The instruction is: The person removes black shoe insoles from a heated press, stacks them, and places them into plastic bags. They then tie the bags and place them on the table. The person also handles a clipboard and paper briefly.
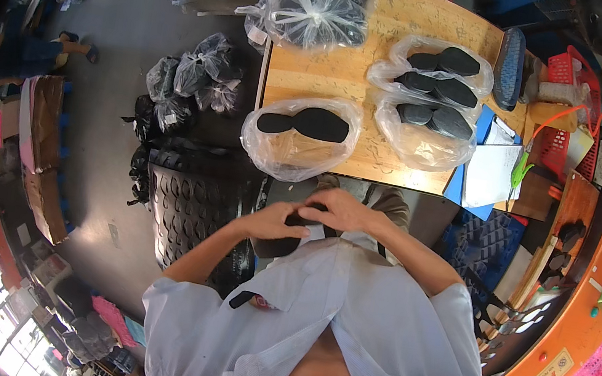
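Observation:
Close to my waist, just off the table's near edge, my left hand point(274, 222) is closed around a dark sole-shaped piece point(277, 248). My right hand point(342, 211) meets it, fingers curled over the dark upper part of the piece. My hands and forearm hide much of its outline. In front of them on the table lies an open clear plastic bag point(260, 149) with black soles point(317, 124) on it. Farther right, several more black soles point(449, 92) rest on spread clear bags point(429, 152).
Tied bags of dark pieces point(321, 18) sit on the wooden table's point(410, 11) far left. A clipboard point(496, 158), a green tool point(521, 171) and a red basket point(552, 150) are at right. A black ridged bin point(195, 204) and bagged bundles point(206, 71) stand on the floor at left.

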The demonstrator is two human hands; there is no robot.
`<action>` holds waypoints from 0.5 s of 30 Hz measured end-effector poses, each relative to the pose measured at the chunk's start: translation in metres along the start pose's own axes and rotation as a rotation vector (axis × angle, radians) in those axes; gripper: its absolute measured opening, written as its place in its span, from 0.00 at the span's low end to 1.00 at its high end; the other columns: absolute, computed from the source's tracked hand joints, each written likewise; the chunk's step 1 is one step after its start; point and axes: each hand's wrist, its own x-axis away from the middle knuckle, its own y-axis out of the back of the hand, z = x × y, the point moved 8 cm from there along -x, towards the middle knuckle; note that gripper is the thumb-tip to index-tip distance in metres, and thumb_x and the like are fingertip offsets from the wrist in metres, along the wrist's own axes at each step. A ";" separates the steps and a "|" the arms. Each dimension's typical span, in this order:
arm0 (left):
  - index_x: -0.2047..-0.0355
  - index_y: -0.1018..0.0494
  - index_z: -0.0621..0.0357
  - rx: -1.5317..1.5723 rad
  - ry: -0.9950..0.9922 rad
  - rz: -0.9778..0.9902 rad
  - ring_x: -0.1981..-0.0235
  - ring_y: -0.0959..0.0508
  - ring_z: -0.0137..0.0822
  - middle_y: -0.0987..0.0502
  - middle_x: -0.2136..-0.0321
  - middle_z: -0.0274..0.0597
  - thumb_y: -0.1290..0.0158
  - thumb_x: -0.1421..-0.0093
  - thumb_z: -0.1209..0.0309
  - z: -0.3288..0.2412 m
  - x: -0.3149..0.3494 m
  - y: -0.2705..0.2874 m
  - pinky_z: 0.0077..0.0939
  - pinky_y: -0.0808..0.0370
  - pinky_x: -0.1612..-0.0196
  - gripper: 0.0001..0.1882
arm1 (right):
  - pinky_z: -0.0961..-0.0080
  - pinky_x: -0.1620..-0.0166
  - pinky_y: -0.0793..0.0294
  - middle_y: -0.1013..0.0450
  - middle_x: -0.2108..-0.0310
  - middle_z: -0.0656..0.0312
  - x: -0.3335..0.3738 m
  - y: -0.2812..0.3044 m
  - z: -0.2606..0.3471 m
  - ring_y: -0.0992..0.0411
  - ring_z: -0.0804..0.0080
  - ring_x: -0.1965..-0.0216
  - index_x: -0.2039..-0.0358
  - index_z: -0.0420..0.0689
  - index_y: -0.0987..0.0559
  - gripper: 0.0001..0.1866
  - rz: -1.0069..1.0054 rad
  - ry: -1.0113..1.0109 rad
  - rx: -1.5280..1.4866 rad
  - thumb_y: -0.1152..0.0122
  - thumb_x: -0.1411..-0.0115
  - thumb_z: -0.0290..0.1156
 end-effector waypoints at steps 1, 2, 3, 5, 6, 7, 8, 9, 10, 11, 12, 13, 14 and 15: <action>0.39 0.30 0.69 0.032 0.046 0.055 0.43 0.24 0.40 0.22 0.45 0.53 0.36 0.38 0.55 0.004 0.003 -0.015 0.33 0.31 0.37 0.35 | 0.54 0.59 0.23 0.20 0.67 0.43 0.014 -0.004 0.004 0.21 0.42 0.64 0.60 0.38 0.16 0.28 0.004 0.027 -0.032 0.45 0.32 0.54; 0.39 0.31 0.70 0.083 0.081 0.105 0.43 0.23 0.41 0.22 0.45 0.54 0.37 0.38 0.54 0.007 0.006 -0.028 0.33 0.31 0.37 0.36 | 0.52 0.60 0.23 0.21 0.68 0.42 0.028 -0.013 0.001 0.22 0.40 0.65 0.61 0.38 0.16 0.28 0.050 -0.041 -0.018 0.47 0.31 0.54; 0.39 0.31 0.70 0.040 0.040 0.140 0.44 0.23 0.41 0.22 0.46 0.54 0.38 0.37 0.52 0.005 0.009 -0.039 0.33 0.30 0.38 0.37 | 0.50 0.60 0.24 0.21 0.68 0.42 0.037 -0.022 0.004 0.23 0.39 0.65 0.63 0.39 0.16 0.27 0.081 -0.032 0.066 0.48 0.30 0.52; 0.38 0.31 0.69 -0.042 0.049 0.150 0.47 0.22 0.38 0.21 0.47 0.52 0.40 0.35 0.47 0.012 0.020 -0.047 0.32 0.27 0.41 0.39 | 0.47 0.60 0.25 0.22 0.69 0.42 0.051 -0.023 0.009 0.24 0.38 0.65 0.66 0.39 0.18 0.25 0.012 0.013 -0.003 0.48 0.30 0.50; 0.38 0.30 0.65 0.077 0.116 0.140 0.48 0.23 0.35 0.20 0.48 0.49 0.41 0.34 0.47 0.020 0.030 -0.044 0.31 0.27 0.42 0.36 | 0.47 0.60 0.26 0.22 0.68 0.42 0.056 -0.018 0.019 0.24 0.38 0.65 0.66 0.39 0.19 0.24 -0.074 0.126 -0.052 0.49 0.30 0.49; 0.39 0.29 0.64 0.094 0.208 0.130 0.49 0.23 0.35 0.20 0.49 0.48 0.41 0.34 0.48 0.030 0.039 -0.042 0.31 0.27 0.43 0.35 | 0.47 0.60 0.26 0.22 0.68 0.43 0.058 -0.020 0.015 0.24 0.38 0.64 0.66 0.39 0.19 0.23 -0.061 0.057 0.034 0.49 0.30 0.48; 0.39 0.28 0.63 0.127 0.273 0.073 0.50 0.23 0.34 0.20 0.50 0.47 0.42 0.33 0.48 0.037 0.053 -0.037 0.31 0.26 0.44 0.33 | 0.47 0.61 0.26 0.22 0.68 0.43 0.058 -0.018 0.021 0.24 0.38 0.64 0.66 0.39 0.20 0.23 -0.097 0.100 0.110 0.49 0.29 0.47; 0.39 0.29 0.63 0.105 0.231 0.045 0.51 0.24 0.32 0.21 0.52 0.43 0.42 0.33 0.48 0.036 0.063 -0.036 0.30 0.25 0.47 0.34 | 0.48 0.60 0.26 0.22 0.67 0.43 0.056 -0.019 0.025 0.24 0.39 0.64 0.66 0.39 0.20 0.23 -0.078 0.107 0.080 0.49 0.29 0.47; 0.38 0.30 0.63 0.060 0.217 -0.012 0.53 0.26 0.29 0.22 0.53 0.39 0.43 0.33 0.47 0.035 0.068 -0.035 0.30 0.24 0.50 0.35 | 0.49 0.60 0.25 0.22 0.67 0.43 0.056 -0.018 0.028 0.24 0.39 0.64 0.65 0.39 0.19 0.23 -0.073 0.106 0.070 0.49 0.29 0.47; 0.38 0.30 0.63 0.072 0.187 -0.049 0.53 0.25 0.30 0.21 0.54 0.40 0.43 0.32 0.47 0.034 0.073 -0.035 0.30 0.24 0.50 0.35 | 0.51 0.60 0.25 0.22 0.67 0.43 0.055 -0.016 0.037 0.23 0.40 0.64 0.64 0.38 0.19 0.23 -0.109 0.156 0.019 0.49 0.30 0.48; 0.38 0.31 0.63 0.072 0.196 -0.064 0.54 0.24 0.31 0.21 0.54 0.41 0.43 0.32 0.47 0.034 0.073 -0.038 0.31 0.24 0.50 0.35 | 0.52 0.60 0.24 0.21 0.67 0.43 0.052 -0.015 0.038 0.23 0.40 0.64 0.63 0.38 0.18 0.24 -0.110 0.119 0.006 0.48 0.30 0.49; 0.39 0.31 0.64 -0.025 0.105 -0.159 0.54 0.22 0.36 0.20 0.54 0.46 0.43 0.32 0.47 0.027 0.072 -0.034 0.33 0.24 0.50 0.34 | 0.53 0.59 0.24 0.21 0.66 0.43 0.049 -0.015 0.040 0.22 0.41 0.62 0.61 0.38 0.17 0.25 -0.097 0.104 -0.001 0.47 0.30 0.50; 0.40 0.31 0.64 -0.120 0.080 -0.196 0.55 0.20 0.40 0.20 0.54 0.50 0.44 0.33 0.48 0.024 0.069 -0.033 0.35 0.24 0.50 0.34 | 0.55 0.57 0.23 0.20 0.64 0.43 0.047 -0.015 0.039 0.22 0.41 0.61 0.60 0.38 0.16 0.25 -0.077 0.056 0.005 0.46 0.31 0.51; 0.40 0.31 0.65 -0.212 0.017 -0.227 0.55 0.20 0.45 0.20 0.54 0.55 0.44 0.33 0.49 0.019 0.066 -0.032 0.37 0.24 0.50 0.33 | 0.55 0.56 0.23 0.19 0.63 0.44 0.042 -0.015 0.037 0.21 0.42 0.60 0.59 0.38 0.16 0.25 -0.062 0.028 0.026 0.44 0.31 0.51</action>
